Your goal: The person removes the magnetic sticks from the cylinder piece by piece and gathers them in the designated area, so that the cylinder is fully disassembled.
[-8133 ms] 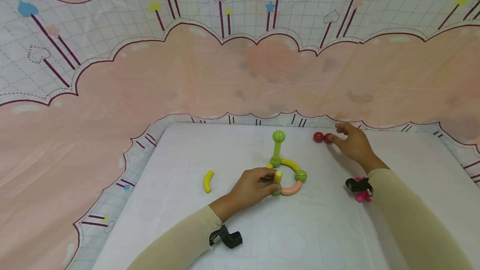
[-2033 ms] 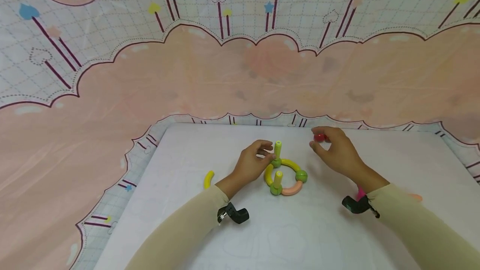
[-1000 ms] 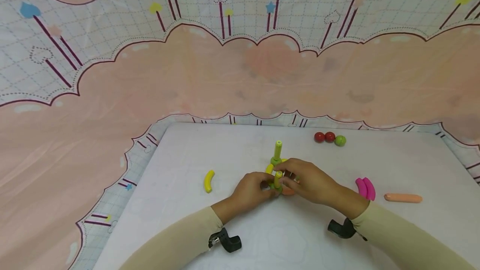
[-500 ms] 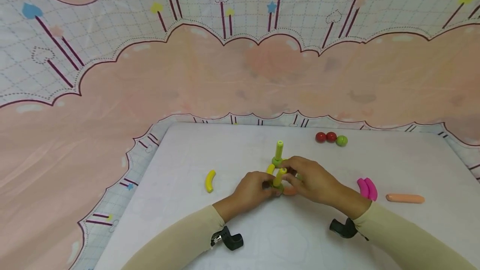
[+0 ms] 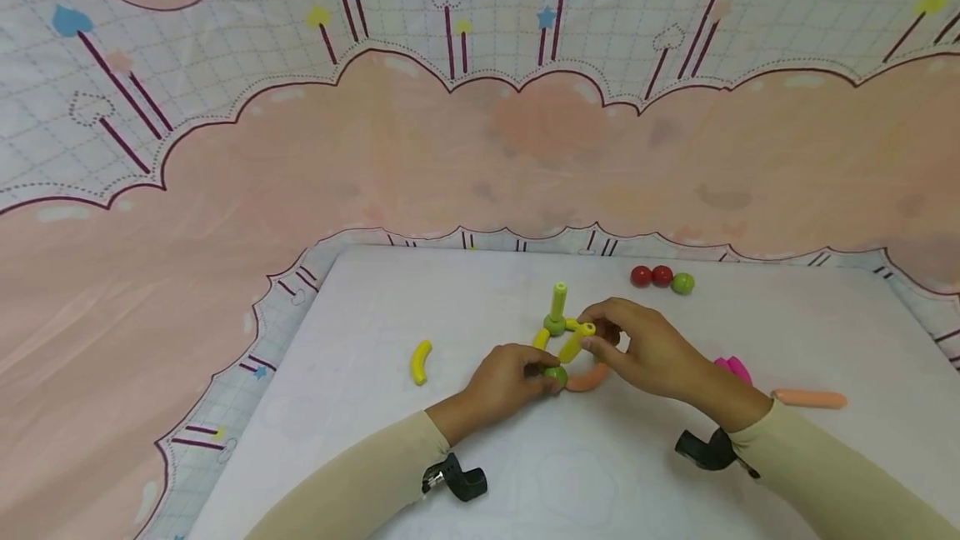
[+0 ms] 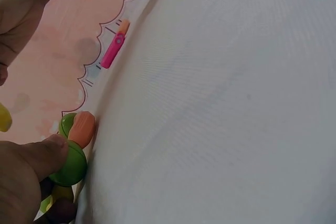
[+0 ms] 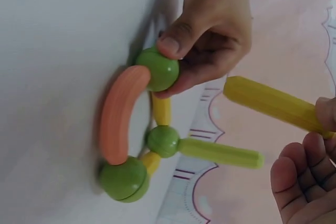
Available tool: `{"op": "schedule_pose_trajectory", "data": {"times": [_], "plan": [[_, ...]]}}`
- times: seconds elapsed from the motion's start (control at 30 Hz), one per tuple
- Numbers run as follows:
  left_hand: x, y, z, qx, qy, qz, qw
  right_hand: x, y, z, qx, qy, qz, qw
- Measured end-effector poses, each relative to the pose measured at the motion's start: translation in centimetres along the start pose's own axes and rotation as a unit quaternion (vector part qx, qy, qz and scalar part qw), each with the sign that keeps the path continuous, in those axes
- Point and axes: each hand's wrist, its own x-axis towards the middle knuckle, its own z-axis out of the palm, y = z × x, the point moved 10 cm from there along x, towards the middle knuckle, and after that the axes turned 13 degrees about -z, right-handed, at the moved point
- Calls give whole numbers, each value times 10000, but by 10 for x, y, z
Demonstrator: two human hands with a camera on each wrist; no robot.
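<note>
In the head view my left hand [image 5: 501, 377] pinches the near green ball [image 5: 556, 376] of a small ring lying on the white table. The right wrist view shows that ball joined to an orange curved piece [image 7: 119, 116] and a yellow curved piece [image 7: 161, 109]. My right hand [image 5: 651, 348] holds a straight yellow rod [image 7: 273, 103] by one end, tilted and apart from the ball. A lime green rod [image 7: 220, 153] stands upright from the ring's far green ball [image 7: 163, 141]. Another green ball [image 7: 125, 178] is on the ring's right side, hidden by my right hand in the head view.
Two red balls, one of them the left red ball [image 5: 641, 276], and a loose green ball [image 5: 682, 283] lie in a row at the back. A loose yellow curved piece [image 5: 421, 362] lies left. Pink curved pieces [image 5: 735, 369] and an orange rod [image 5: 810, 398] lie right.
The green ball atop the lime rod has gone, and a green ball now lies beside the red ones. My right hand has pulled the yellow rod off the near ball, up and rightward.
</note>
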Motion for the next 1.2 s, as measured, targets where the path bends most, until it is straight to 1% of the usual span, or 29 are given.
{"op": "schedule_pose_trajectory", "data": {"times": [0.2, 0.43, 0.7, 0.97, 1.03, 1.2], "plan": [[0, -1, 0, -42, -32, -119, 9999, -15, 16, 0, 29, -66, 498, 9987], [0, -1, 1, -55, -7, -53, 10000, -38, 33, -3, 68, 46, 753, 9971], [0, 0, 1, -44, 19, 33, 10000, -58, 46, -10, 104, 178, 738, 9971], [-1, 1, -1, -80, 25, -32, 10000, -73, 57, -16, -180, 43, 936, 9954], [-1, 1, -1, -77, 32, -31, 10000, -76, 57, -19, -307, 109, 886, 9955], [-2, 0, -1, -92, 22, -52, 9999, -84, 54, -27, -583, 482, 574, 9955]]}}
